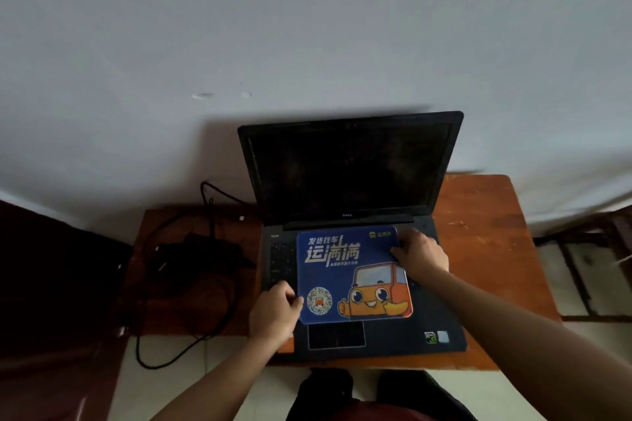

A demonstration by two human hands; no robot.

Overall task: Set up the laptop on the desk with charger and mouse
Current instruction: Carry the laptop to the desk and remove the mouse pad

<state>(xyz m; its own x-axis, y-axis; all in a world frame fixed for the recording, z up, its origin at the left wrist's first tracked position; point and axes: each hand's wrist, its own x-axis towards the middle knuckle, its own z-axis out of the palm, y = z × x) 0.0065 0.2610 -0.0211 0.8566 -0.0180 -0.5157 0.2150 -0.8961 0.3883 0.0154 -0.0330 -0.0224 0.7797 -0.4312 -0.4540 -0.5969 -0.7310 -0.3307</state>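
There is one laptop (349, 174). It sits open on the brown desk (485, 249), and its screen is black. There is one blue mouse pad (345, 270) with an orange cartoon car on it. The pad lies on top of the laptop keys and covers most of them. There are two hands. The left hand (273, 311) pinches the pad at its near left edge. The right hand (422, 256) holds the pad at its far right edge. There is one black charger (201, 249) on the left part of the desk, beside the laptop. Its black cable (164, 361) loops around and hangs off the desk. Two small stickers (437, 337) sit on the laptop's near right corner. A plain wall (307, 27) stands behind the desk
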